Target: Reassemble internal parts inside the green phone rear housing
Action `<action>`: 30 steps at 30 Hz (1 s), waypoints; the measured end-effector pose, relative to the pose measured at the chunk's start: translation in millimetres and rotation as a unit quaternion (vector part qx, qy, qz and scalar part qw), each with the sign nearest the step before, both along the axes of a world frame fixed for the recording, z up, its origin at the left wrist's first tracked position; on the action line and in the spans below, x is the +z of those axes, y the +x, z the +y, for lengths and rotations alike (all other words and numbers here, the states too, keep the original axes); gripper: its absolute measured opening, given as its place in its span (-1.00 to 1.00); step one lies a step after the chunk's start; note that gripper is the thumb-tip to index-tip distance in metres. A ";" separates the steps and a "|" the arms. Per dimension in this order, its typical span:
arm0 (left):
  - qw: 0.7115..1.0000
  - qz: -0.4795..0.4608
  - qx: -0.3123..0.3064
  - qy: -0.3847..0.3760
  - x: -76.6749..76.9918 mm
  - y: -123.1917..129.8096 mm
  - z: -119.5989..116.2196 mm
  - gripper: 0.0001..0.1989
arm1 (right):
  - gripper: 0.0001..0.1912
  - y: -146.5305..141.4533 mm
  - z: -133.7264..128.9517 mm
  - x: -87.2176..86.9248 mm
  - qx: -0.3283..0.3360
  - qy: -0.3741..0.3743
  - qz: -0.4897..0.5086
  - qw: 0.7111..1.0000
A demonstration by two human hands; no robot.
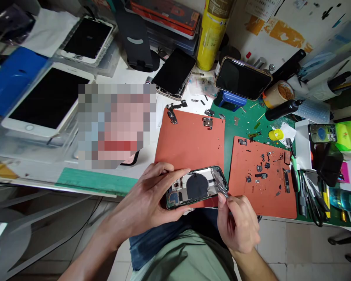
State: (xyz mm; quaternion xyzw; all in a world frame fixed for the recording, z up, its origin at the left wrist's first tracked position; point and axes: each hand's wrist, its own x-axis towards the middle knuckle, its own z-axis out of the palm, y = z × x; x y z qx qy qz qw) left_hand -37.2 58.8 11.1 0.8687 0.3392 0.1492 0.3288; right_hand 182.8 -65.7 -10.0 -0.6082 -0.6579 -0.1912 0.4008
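My left hand [152,195] is closed around the left end of an opened smartphone housing [197,186], its thumb and fingers on opposite long edges. The housing lies tilted over the front edge of an orange mat [190,144], with its inside facing up and a dark round patch in the middle. Between the thumb and fingers of my right hand [240,224] is a slim grey tool with a ridged handle [222,189]. The tool reaches into the right end of the housing; its tip is too small to make out.
Small phone parts [260,175] lie on a second orange mat [236,199] at right, beside pliers and drivers [312,195]. Behind are a propped phone [242,78], a yellow spray can [212,35] and a black phone screen [175,72]. A white tablet [48,99] lies left.
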 end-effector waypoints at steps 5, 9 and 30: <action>1.000 -0.009 0.000 0.004 -1.9 1.0 0.5 -0.29 | -0.61 -0.5 0.5 -3.4 -0.021 -0.007 0.012 1.000; 1.000 -0.010 0.006 -0.010 -2.4 1.5 0.1 -0.30 | -0.62 -1.1 -0.5 -3.0 -0.003 -0.017 0.004 1.000; 1.000 -0.010 0.018 -0.010 -5.9 -0.7 -3.0 -0.24 | -0.66 0.6 -2.8 -1.5 -0.006 -0.064 0.085 0.994</action>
